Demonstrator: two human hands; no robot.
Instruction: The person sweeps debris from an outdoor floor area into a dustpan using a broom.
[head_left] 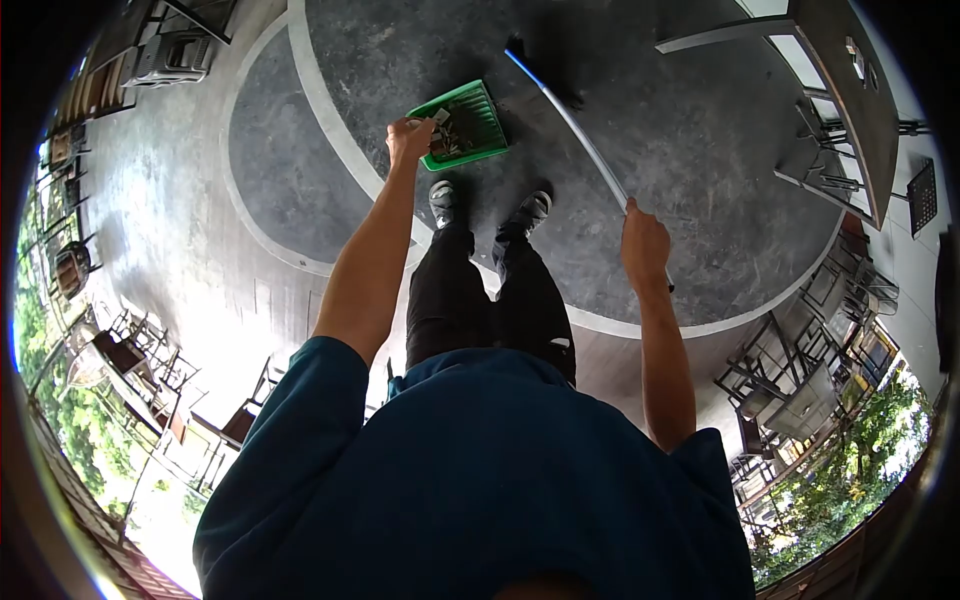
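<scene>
A green dustpan [500, 128] is in front of my feet, with leaves and small litter [455, 135] lying in it. My left hand [410, 138] is closed at its left side; the fingers cover the part they grip. My right hand [646, 243] is wrapped around the long grey stick of a broom [583, 138], which slants away to the upper left and turns blue at its far end. Dark bristles there hardly stand out from the dark floor. The short end of the stick pokes out below my right fist.
Dark grey floor [700, 130] with pale curved bands [325, 110] surrounds my shoes [443, 203]. A table [845, 90] stands at the upper right. Chairs and tables [130, 365] line the left side, and more furniture [800, 400] stands at the lower right.
</scene>
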